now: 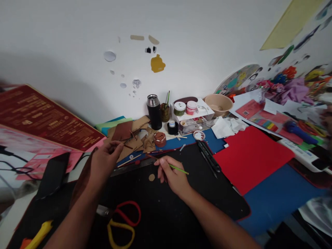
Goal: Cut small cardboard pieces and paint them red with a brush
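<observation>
My right hand (171, 173) grips a thin paintbrush (179, 169) with a green handle; its brown-coated bristle end points left. Beneath those fingers, a small round piece of cardboard (151, 177) lies on the black mat (186, 207). My left hand (105, 160) is closed in a pinch on a thin brown strip (128, 146), held above the edge of a pile of cardboard scraps (141, 124). Between and beyond the hands stands an open jar of brown paint (160, 139). Red and yellow scissors (127, 214) rest on the mat nearer to me.
A black flask (154, 114), paint jars (179, 108) on a white box and a beige bowl (219, 103) stand at the back. Red sheet (251, 159) and a black utility knife (209, 157) lie right. A phone (53, 174) and dark red folder (44, 117) are left.
</observation>
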`<state>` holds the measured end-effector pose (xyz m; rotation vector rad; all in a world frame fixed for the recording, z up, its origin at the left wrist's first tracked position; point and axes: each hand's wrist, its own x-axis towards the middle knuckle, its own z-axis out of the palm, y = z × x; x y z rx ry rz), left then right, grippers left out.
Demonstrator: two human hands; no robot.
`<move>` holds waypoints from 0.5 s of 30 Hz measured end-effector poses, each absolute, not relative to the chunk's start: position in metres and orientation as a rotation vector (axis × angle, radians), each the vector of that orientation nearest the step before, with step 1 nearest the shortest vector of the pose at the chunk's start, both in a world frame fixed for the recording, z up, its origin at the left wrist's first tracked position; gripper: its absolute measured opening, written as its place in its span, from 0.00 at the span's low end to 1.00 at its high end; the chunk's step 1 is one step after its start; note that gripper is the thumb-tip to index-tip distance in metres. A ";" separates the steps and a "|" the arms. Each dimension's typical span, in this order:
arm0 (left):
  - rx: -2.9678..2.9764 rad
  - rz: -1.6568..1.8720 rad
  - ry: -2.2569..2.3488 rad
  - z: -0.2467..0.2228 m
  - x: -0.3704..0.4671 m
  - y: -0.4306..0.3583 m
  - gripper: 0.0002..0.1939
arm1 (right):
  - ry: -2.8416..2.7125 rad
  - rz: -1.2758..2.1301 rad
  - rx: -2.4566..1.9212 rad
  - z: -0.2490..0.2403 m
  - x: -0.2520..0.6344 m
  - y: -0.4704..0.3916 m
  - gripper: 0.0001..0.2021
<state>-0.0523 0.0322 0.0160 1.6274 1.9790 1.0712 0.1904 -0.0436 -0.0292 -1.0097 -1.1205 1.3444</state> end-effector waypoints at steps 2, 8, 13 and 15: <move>1.720 1.017 2.016 0.019 -0.055 0.050 0.17 | -1.135 1.339 -1.007 -0.031 0.189 -0.044 0.24; 1.905 0.691 2.096 0.013 -0.052 0.092 0.10 | -1.140 1.331 -1.022 -0.029 0.191 -0.044 0.25; 2.005 0.510 2.099 0.007 -0.055 0.105 0.13 | -1.134 1.338 -0.998 -0.027 0.192 -0.044 0.24; 2.002 0.489 2.100 0.005 -0.057 0.107 0.14 | -1.137 1.346 -1.005 -0.028 0.192 -0.044 0.24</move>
